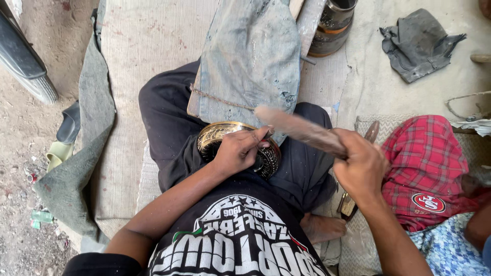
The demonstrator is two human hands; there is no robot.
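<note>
Brass plate (225, 134), round and engraved, rests in the person's lap against a slanted wooden board (250, 56). Left hand (238, 152) lies on it, fingers pinching a small tool against the metal. Right hand (360, 168), fingers curled tight, grips a blurred wooden mallet (299, 130) over the plate. Red checked cloth (424, 163) lies to the right.

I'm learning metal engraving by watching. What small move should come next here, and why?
Probably bring the raised wooden mallet in the right hand down onto the tool pinched by the left hand. That hand already steadies it against the engraved brass plate on the lap, and the mallet looks motion-blurred.
</note>
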